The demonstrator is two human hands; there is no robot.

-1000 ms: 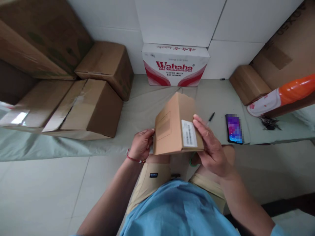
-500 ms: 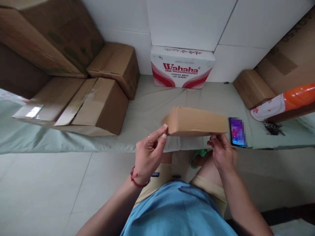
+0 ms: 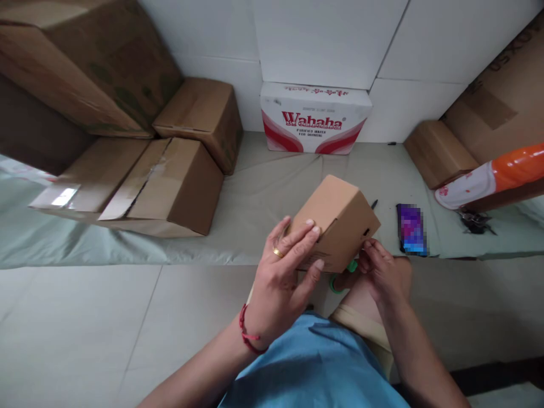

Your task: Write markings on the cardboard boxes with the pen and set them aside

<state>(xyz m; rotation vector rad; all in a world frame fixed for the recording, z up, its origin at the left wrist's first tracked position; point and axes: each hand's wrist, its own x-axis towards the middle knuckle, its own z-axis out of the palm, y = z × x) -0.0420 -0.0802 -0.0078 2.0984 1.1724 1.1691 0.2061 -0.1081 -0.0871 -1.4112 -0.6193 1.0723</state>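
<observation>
Both hands hold a small plain cardboard box [image 3: 340,218] above my knees, tilted with one corner up. My left hand [image 3: 284,272], with a ring and a red wrist cord, grips its near left side, fingers curled over the top edge. My right hand [image 3: 380,272] pinches the box's lower right corner from below. The box's label is not visible now.
A pale green cloth [image 3: 263,187] covers the floor ahead. On it lie a black pen [image 3: 374,204] and a phone [image 3: 411,228] to the right, keys [image 3: 471,221], a Wahaha carton [image 3: 317,119] at the wall, brown cartons [image 3: 170,181] on the left, and a smaller carton [image 3: 437,153] and an orange-white roll [image 3: 497,173] on the right.
The box went from upright with its label facing me, to lying flat, to tilted corner-up. My left hand moved from the box's left edge onto its near top.
</observation>
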